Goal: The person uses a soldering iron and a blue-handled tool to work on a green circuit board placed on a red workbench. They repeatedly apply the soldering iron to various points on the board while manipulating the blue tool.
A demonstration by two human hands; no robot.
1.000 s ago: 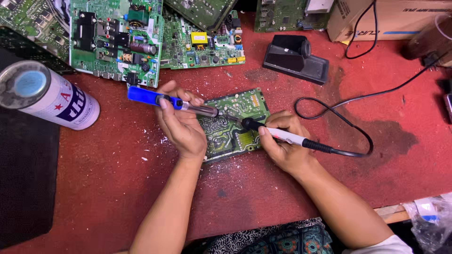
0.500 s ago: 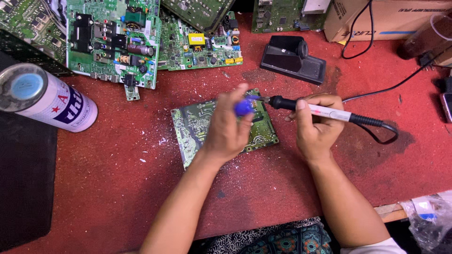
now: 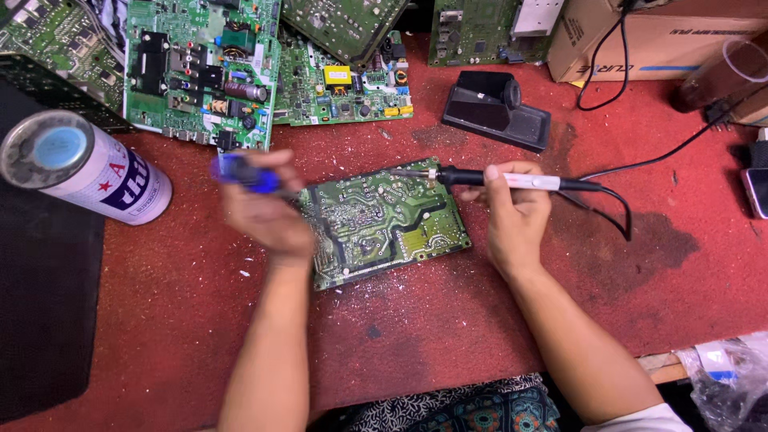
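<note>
A green circuit board lies solder side up on the red table cover. My left hand, blurred by motion, grips a blue-handled tool just off the board's left edge. My right hand holds a soldering iron level above the board's far right corner, its tip pointing left. The iron's black cord loops away to the right.
Several green circuit boards are piled along the far edge. A white spray can lies at the left beside a black mat. A black iron stand, a cardboard box and a plastic bag sit to the right.
My left hand swung the blue-handled tool from over the board's middle out to its left edge. My right hand lowered slightly with the iron still level.
</note>
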